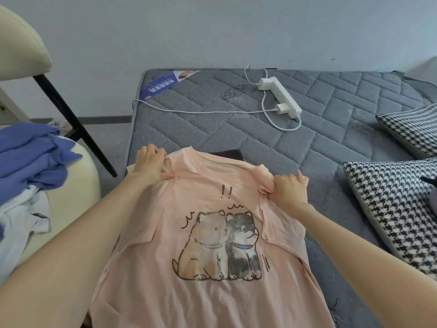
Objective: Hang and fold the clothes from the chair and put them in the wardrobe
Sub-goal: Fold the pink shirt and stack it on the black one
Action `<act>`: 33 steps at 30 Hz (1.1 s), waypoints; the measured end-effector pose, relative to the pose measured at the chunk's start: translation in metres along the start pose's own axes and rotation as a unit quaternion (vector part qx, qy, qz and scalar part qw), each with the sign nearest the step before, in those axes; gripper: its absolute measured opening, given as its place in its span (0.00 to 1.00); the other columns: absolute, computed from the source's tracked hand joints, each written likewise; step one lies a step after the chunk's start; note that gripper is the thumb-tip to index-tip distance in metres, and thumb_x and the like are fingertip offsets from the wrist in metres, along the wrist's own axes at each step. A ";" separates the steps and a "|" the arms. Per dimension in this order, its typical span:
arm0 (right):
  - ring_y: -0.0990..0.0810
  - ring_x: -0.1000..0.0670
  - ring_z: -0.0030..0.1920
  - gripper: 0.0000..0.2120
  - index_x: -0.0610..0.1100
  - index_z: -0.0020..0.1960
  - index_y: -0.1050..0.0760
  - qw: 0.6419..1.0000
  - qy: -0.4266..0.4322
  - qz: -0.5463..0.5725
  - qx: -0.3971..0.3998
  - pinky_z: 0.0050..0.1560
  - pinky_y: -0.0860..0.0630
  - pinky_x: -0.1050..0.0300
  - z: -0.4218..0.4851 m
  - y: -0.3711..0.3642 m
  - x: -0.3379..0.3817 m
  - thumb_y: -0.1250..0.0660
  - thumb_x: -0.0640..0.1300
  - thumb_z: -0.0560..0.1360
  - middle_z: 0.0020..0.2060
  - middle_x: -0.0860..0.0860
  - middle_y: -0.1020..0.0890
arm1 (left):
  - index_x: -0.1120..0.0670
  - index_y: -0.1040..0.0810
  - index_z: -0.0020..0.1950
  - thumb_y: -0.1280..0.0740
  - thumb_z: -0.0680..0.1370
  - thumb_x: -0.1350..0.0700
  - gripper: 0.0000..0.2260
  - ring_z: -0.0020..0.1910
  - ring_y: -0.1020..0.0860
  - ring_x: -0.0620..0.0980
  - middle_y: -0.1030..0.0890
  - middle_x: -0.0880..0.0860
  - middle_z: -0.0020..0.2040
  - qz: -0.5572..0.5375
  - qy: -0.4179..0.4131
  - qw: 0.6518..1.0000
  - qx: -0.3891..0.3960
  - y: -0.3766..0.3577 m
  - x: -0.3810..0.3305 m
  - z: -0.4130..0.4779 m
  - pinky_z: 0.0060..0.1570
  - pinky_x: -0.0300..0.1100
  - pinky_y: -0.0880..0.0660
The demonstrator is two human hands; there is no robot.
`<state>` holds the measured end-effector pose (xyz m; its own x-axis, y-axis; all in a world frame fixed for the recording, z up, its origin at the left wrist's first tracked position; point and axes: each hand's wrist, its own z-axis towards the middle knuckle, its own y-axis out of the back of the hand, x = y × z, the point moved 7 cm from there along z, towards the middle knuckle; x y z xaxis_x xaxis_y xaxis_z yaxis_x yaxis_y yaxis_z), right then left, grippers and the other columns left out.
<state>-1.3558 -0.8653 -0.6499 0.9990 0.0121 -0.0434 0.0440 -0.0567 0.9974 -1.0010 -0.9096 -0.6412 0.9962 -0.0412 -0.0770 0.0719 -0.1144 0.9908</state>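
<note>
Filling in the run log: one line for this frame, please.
stage: folding | pink T-shirt flat on mattress, print up | left hand grips one shoulder | right hand grips the other | blue clothes piled left

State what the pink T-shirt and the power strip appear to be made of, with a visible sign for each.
The pink T-shirt looks like thin matte knit fabric, perhaps cotton: it wrinkles softly at the shoulders. The power strip looks like smooth white plastic: rigid moulded body.

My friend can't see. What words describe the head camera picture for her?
The left hand and right hand grip the shoulders of a peach T-shirt with two cartoon dogs, spread on a grey mattress. Blue clothes lie on a cream chair; a white power strip lies behind.
</note>
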 end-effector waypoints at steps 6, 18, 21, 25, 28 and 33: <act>0.24 0.47 0.38 0.15 0.45 0.35 0.28 0.996 0.014 0.078 -0.033 0.74 0.50 0.49 -0.014 0.034 0.002 0.29 0.54 0.70 0.30 0.53 0.24 | 0.54 0.32 0.48 0.26 0.71 0.48 0.18 0.52 0.27 0.54 0.25 0.52 0.50 -0.040 -0.044 0.998 -0.011 0.010 -0.005 -0.007 0.61 0.48 0.37; 0.25 0.48 0.33 0.16 0.46 0.31 0.35 0.995 0.010 0.088 -0.051 0.31 0.45 0.57 -0.038 0.056 0.008 0.30 0.49 0.69 0.29 0.54 0.28 | 0.53 0.33 0.61 0.30 0.74 0.47 0.20 0.53 0.23 0.56 0.22 0.54 0.54 0.009 -0.045 0.998 -0.044 0.020 -0.010 -0.026 0.50 0.49 0.34; 0.26 0.47 0.33 0.14 0.46 0.34 0.36 0.991 0.010 0.121 -0.049 0.29 0.42 0.56 -0.041 0.059 0.009 0.33 0.49 0.71 0.30 0.53 0.28 | 0.52 0.27 0.49 0.38 0.79 0.49 0.07 0.49 0.22 0.55 0.19 0.52 0.49 0.070 -0.034 0.995 -0.055 0.025 -0.014 -0.034 0.51 0.47 0.33; 0.24 0.45 0.39 0.08 0.45 0.38 0.30 0.996 0.002 0.078 -0.042 0.30 0.38 0.54 -0.037 0.071 0.006 0.36 0.46 0.75 0.36 0.51 0.25 | 0.52 0.26 0.44 0.42 0.78 0.60 0.07 0.48 0.22 0.56 0.19 0.54 0.48 0.070 -0.015 0.995 -0.074 0.042 -0.009 -0.041 0.51 0.47 0.35; 0.24 0.43 0.40 0.07 0.44 0.38 0.29 0.995 -0.019 0.080 -0.065 0.32 0.38 0.53 -0.034 0.088 -0.001 0.39 0.42 0.75 0.38 0.49 0.25 | 0.54 0.24 0.47 0.41 0.77 0.62 0.07 0.48 0.22 0.57 0.19 0.55 0.48 0.092 -0.030 0.990 -0.099 0.062 -0.015 -0.042 0.51 0.47 0.35; 0.22 0.39 0.44 0.10 0.42 0.44 0.26 0.985 -0.030 0.090 -0.147 0.37 0.35 0.50 -0.025 0.128 -0.004 0.37 0.48 0.77 0.45 0.46 0.24 | 0.55 0.24 0.50 0.40 0.76 0.63 0.07 0.49 0.22 0.58 0.20 0.58 0.49 0.060 -0.007 0.982 -0.179 0.107 -0.015 -0.039 0.49 0.49 0.36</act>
<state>-1.3542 -0.8477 -0.5202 0.9895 -0.0307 0.1414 -0.1301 0.2384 0.9624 -1.0062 -0.8828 -0.5296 0.9979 -0.0471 0.0442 -0.0312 0.2475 0.9684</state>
